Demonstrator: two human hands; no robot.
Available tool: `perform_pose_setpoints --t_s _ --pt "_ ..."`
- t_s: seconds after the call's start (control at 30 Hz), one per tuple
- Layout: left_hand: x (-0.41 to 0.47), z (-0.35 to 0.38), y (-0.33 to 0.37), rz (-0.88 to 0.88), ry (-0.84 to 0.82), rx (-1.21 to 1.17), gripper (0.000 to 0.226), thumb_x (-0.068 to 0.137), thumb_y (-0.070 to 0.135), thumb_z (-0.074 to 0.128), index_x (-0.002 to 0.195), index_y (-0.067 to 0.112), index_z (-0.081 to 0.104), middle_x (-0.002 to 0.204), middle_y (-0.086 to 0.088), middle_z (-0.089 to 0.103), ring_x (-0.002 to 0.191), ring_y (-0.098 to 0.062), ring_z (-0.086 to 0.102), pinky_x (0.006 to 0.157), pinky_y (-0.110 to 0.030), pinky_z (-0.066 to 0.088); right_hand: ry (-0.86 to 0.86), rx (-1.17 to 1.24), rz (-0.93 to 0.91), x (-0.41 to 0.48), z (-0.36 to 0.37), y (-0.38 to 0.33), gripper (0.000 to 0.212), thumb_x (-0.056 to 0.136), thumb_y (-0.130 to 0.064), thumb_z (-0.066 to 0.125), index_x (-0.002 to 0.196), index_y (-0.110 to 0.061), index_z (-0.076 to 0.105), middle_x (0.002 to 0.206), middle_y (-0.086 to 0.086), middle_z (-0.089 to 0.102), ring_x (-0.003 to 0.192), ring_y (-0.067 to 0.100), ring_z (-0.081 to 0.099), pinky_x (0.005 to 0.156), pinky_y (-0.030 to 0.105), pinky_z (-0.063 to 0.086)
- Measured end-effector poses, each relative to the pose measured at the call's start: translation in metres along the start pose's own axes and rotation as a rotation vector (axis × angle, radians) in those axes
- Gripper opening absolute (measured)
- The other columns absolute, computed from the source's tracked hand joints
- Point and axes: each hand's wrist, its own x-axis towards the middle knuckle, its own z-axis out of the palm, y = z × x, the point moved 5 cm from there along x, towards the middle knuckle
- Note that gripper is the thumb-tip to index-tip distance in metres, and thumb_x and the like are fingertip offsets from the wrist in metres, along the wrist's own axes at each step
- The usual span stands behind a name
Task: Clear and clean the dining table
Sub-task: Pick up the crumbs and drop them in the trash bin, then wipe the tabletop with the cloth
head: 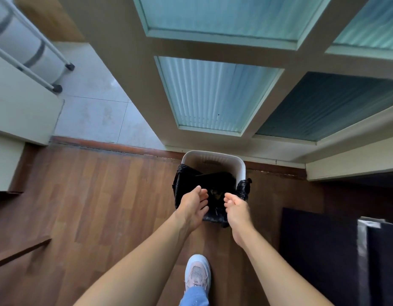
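A white waste bin (241, 167) lined with a black bag (186, 180) stands on the wooden floor against a door threshold. Dark scraps lie inside the bag (214, 193). My left hand (194, 207) hovers over the bin's near left side with fingers spread and nothing visible in it. My right hand (236, 205) hovers over the near right side, fingers loosely curled, palm turned inward, and nothing visible in it. The two hands are a small gap apart above the bag's opening. The dining table is out of view.
A door with frosted glass panels (215, 93) rises behind the bin. Pale tiles (96, 111) and a metal ladder's feet (63, 78) lie beyond the threshold at left. A dark mat (317, 250) lies at right. My shoe (196, 272) is on the floor below the hands.
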Motion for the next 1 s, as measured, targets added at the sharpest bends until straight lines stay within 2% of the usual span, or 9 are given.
perform_pose_setpoints --t_s 0.27,0.53,0.63,0.7,0.83,0.93,1.0 --pt "-0.106 -0.044 0.045 0.131 -0.028 -0.032 0.043 0.102 0.027 0.033 0.137 0.005 0.042 0.144 -0.013 0.042 0.138 -0.027 0.032 0.114 -0.042 0.027 -0.107 0.001 -0.147 -0.101 0.036 -0.079 0.038 0.1 -0.008 0.031 0.133 -0.01 0.049 0.13 0.006 0.054 0.121 0.018 0.049 0.103 0.029 0.038" --pt "-0.275 -0.16 0.081 0.388 -0.015 -0.134 0.039 0.101 0.033 0.033 0.127 0.011 0.052 0.126 -0.007 0.056 0.119 -0.021 0.049 0.103 -0.036 0.034 -0.264 -0.134 -0.383 -0.27 0.117 -0.133 0.033 0.097 -0.011 0.04 0.127 -0.007 0.055 0.126 0.011 0.058 0.122 0.023 0.052 0.108 0.042 0.038" --pt "-0.346 -0.229 0.068 0.461 0.002 -0.212 0.035 0.101 0.034 0.031 0.119 0.013 0.053 0.121 -0.007 0.057 0.125 -0.023 0.046 0.107 -0.038 0.026 -0.353 -0.176 -0.425 -0.358 0.157 -0.126 0.033 0.098 -0.013 0.041 0.128 -0.007 0.054 0.126 0.009 0.058 0.122 0.022 0.052 0.108 0.042 0.038" --pt "-0.398 -0.283 0.052 0.519 0.019 -0.27 0.034 0.101 0.034 0.03 0.117 0.014 0.052 0.126 -0.009 0.056 0.13 -0.025 0.042 0.111 -0.039 0.021 -0.431 -0.187 -0.456 -0.43 0.185 -0.113 0.034 0.098 -0.014 0.04 0.13 -0.007 0.052 0.127 0.006 0.056 0.121 0.019 0.052 0.109 0.04 0.038" --pt "-0.492 -0.39 0.003 0.612 0.072 -0.395 0.043 0.101 0.034 0.028 0.132 0.01 0.047 0.142 -0.013 0.045 0.137 -0.028 0.034 0.114 -0.041 0.019 -0.572 -0.275 -0.539 -0.555 0.237 -0.073 0.033 0.099 -0.016 0.04 0.128 -0.007 0.053 0.128 0.006 0.056 0.119 0.018 0.052 0.108 0.037 0.039" --pt "-0.558 -0.47 -0.044 0.674 0.154 -0.47 0.046 0.102 0.035 0.027 0.138 0.011 0.042 0.146 -0.011 0.042 0.138 -0.025 0.034 0.114 -0.041 0.019 -0.672 -0.336 -0.637 -0.642 0.277 -0.04 0.032 0.099 -0.015 0.04 0.126 -0.005 0.054 0.128 0.01 0.057 0.118 0.019 0.053 0.107 0.037 0.04" --pt "-0.601 -0.524 -0.08 0.713 0.226 -0.541 0.046 0.102 0.035 0.026 0.138 0.011 0.042 0.146 -0.011 0.042 0.137 -0.024 0.034 0.113 -0.039 0.02 -0.749 -0.357 -0.662 -0.699 0.303 -0.015 0.03 0.099 -0.013 0.041 0.123 -0.006 0.056 0.121 0.009 0.061 0.11 0.017 0.056 0.1 0.032 0.043"
